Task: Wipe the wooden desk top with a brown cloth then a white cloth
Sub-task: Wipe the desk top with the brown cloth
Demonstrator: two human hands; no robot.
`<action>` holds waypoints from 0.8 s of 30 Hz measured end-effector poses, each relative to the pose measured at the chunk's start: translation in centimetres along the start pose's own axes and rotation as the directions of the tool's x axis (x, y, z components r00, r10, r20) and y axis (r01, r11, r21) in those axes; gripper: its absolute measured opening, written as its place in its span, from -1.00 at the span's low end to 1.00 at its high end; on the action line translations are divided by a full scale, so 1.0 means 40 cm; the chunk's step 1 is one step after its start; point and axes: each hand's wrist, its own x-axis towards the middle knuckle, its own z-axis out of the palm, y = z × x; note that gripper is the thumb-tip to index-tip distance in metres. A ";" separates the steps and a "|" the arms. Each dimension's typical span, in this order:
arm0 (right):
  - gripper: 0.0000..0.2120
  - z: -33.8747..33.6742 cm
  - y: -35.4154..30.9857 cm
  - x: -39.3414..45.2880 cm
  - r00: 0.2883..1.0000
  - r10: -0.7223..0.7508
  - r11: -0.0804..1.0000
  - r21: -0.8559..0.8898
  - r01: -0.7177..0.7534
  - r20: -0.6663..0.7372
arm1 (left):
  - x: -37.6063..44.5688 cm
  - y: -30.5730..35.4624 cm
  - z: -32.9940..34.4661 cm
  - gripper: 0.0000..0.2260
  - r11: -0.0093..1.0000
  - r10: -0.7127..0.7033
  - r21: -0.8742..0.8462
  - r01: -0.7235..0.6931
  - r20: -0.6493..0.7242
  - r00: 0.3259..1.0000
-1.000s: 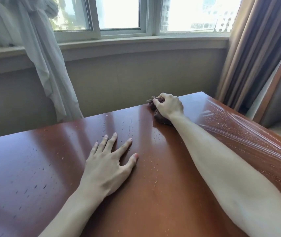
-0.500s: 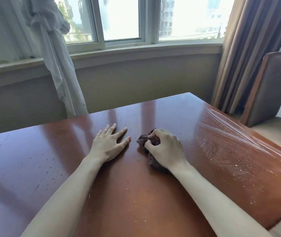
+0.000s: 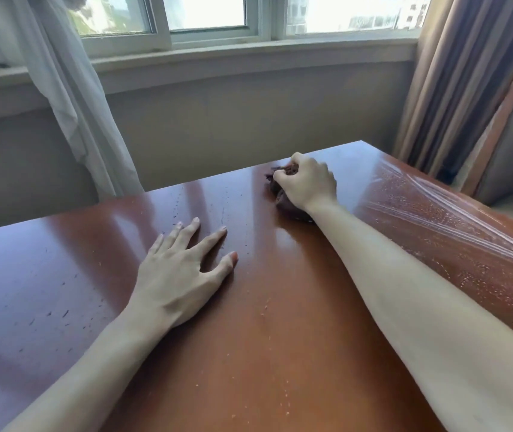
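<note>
Near the far edge of the wooden desk top [image 3: 280,322], the right hand [image 3: 306,182] has its fingers curled around a bunched brown cloth [image 3: 283,199] and presses it onto the wood, the arm stretched out long across the surface. The left hand [image 3: 180,275] lies flat with its fingers spread and straight, resting on the desk closer to the person and holding nothing. Judging by how things lie, the brown-cloth pass is under way but not finished: small specks and crumbs dot the middle and left of the top, and on the right side wet streaks and droplets fan out toward the corner. The strip between the two hands looks glossier, which suggests it has been gone over. No white cloth is in view, so that second wipe seems not yet begun. Behind the desk hang a pale curtain [image 3: 71,98] and a darker drape [image 3: 454,82] under the window [image 3: 211,14].
</note>
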 end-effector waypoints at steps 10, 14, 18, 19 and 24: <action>-0.80 0.078 0.003 0.182 0.998 -0.042 0.997 -0.056 0.044 0.037 | 0.015 -0.009 0.008 -0.40 1.000 -0.021 -0.006 0.021 0.004 1.000; -0.84 0.016 0.008 -0.001 0.994 -0.094 0.994 -0.044 0.096 0.060 | 0.024 -0.007 0.009 -0.46 1.000 -0.022 -0.005 0.022 0.032 0.999; -0.82 -0.094 0.006 -0.261 0.982 -0.166 0.986 -0.003 0.167 0.091 | 0.017 -0.002 0.005 -0.38 1.000 -0.007 0.002 0.007 0.045 0.999; -0.82 -0.122 0.005 -0.324 0.979 -0.180 0.984 0.009 0.180 0.100 | 0.015 -0.001 0.002 -0.33 1.000 -0.008 0.001 0.008 0.045 0.999; -0.86 -0.216 0.002 -0.558 0.969 -0.228 0.974 0.044 0.224 0.094 | -0.003 0.009 -0.018 -0.21 1.000 -0.009 -0.006 0.010 0.043 0.999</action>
